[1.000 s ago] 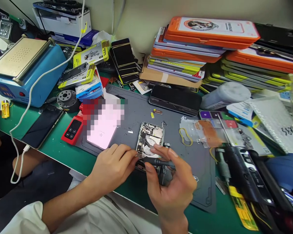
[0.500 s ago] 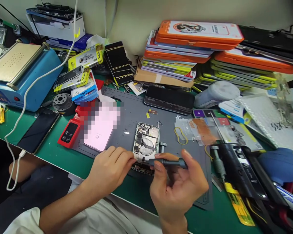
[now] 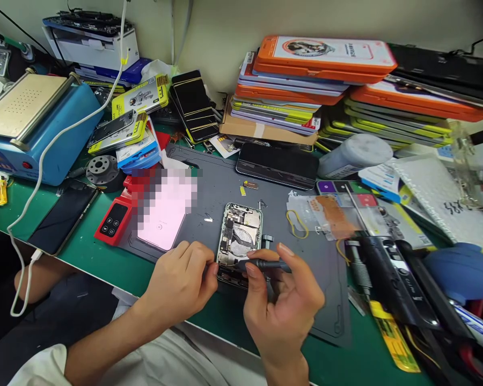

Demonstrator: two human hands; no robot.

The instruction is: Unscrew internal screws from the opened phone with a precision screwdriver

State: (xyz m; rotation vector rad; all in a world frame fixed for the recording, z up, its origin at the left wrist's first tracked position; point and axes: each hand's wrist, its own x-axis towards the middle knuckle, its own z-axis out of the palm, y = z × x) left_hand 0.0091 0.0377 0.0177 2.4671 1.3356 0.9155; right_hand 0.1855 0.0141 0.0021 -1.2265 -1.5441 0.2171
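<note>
An opened phone (image 3: 241, 230) lies on the grey mat with its inner parts and a round pale coil showing. Its lower end is partly hidden by my hands. My left hand (image 3: 183, 279) is closed, thumb and fingers pinched at the phone's lower left edge; what they hold is hidden. Between the thumb and fingers of my right hand (image 3: 284, 311) is a dark slim screwdriver (image 3: 268, 264), lying nearly flat with its tip over the phone's lower part. A small metal clamp-like piece (image 3: 267, 241) stands at the phone's right side.
Left on the mat (image 3: 221, 171) lies a pink phone (image 3: 161, 228) beside a red device (image 3: 111, 221). Behind are a black phone (image 3: 277, 165) and stacked orange boxes (image 3: 326, 56). At right are a yellow rubber band (image 3: 297, 224), black tool handles (image 3: 398, 284) and a blue blower bulb (image 3: 462, 271).
My right hand and the screwdriver have shifted left, with the fingers more curled. My left fingertips have drawn slightly left, from over the phone's corner to its edge.
</note>
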